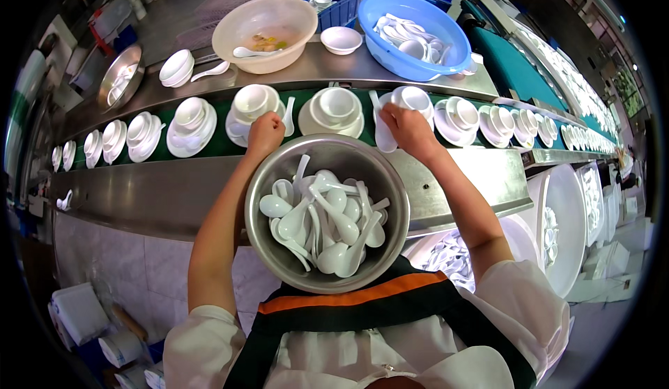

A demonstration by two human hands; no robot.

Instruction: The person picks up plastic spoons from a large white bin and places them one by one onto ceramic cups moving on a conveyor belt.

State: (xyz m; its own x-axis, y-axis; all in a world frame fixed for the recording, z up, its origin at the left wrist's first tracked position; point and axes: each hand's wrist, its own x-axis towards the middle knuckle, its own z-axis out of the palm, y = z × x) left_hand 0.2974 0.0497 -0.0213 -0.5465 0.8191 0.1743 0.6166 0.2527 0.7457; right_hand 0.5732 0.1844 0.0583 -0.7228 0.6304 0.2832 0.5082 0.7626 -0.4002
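Observation:
My left hand point(267, 130), fingers curled, is at the front of a white place setting with a bowl point(251, 100) on top. Whether it holds anything is hidden. A white soup spoon point(288, 118) lies just right of it. My right hand point(406, 125) has its fingertips on another white soup spoon point(385, 134), beside a setting with a cup-like bowl point(413, 98). Between my hands is a stacked plate-and-bowl setting point(337, 108). Between my forearms, close to my body, a steel basin point(254, 201) contains many loose white spoons point(334, 216).
Stacked tableware lines a green conveyor belt point(221, 139). Behind it, a steel ledge point(334, 67) carries a cream basin point(230, 28) with scraps and a spoon, a small bowl point(341, 40), and a blue basin point(376, 10) of spoons. White tubs point(567, 222) stand at right.

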